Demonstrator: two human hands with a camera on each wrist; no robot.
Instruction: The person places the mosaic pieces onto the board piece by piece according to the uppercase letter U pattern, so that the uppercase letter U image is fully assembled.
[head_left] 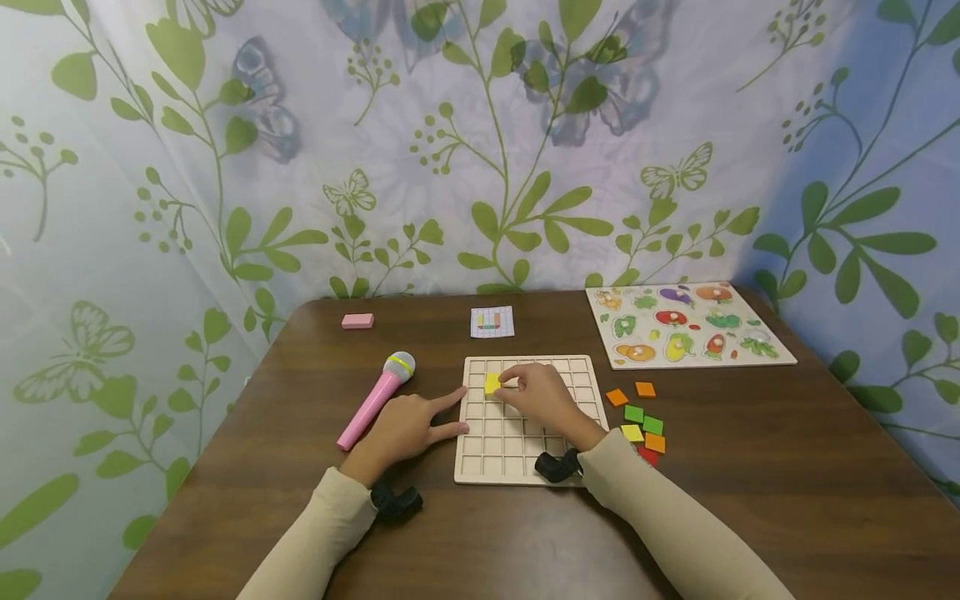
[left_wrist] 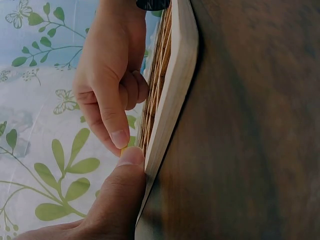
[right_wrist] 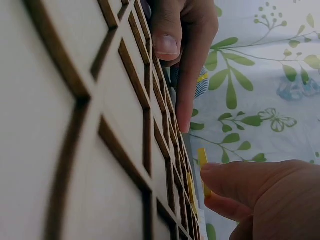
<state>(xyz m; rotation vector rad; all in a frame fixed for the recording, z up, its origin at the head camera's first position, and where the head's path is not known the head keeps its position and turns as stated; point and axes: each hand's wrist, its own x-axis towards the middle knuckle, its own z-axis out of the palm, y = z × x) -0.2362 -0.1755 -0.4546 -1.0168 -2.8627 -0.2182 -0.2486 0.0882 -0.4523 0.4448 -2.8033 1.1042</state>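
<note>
My right hand (head_left: 543,398) pinches a small yellow square tile (right_wrist: 202,157) between thumb and fingertips, just above the far left part of a wooden grid board (head_left: 480,446). Another yellow tile (right_wrist: 191,192) sits in the grid close by, seen edge-on in the right wrist view. My left hand (head_left: 408,425) rests at the board's left edge, thumb and index finger spread apart and touching the rim. In the left wrist view the left thumb (left_wrist: 120,185) lies along the board's side and partly covers the held tile.
Loose orange (head_left: 645,389), green (head_left: 633,413), yellow and red tiles lie right of the board, near the right sleeve. A pink microphone (head_left: 371,408) is left. Behind are a pink block (head_left: 357,321), a pattern card (head_left: 482,332) and a vegetable puzzle (head_left: 652,317).
</note>
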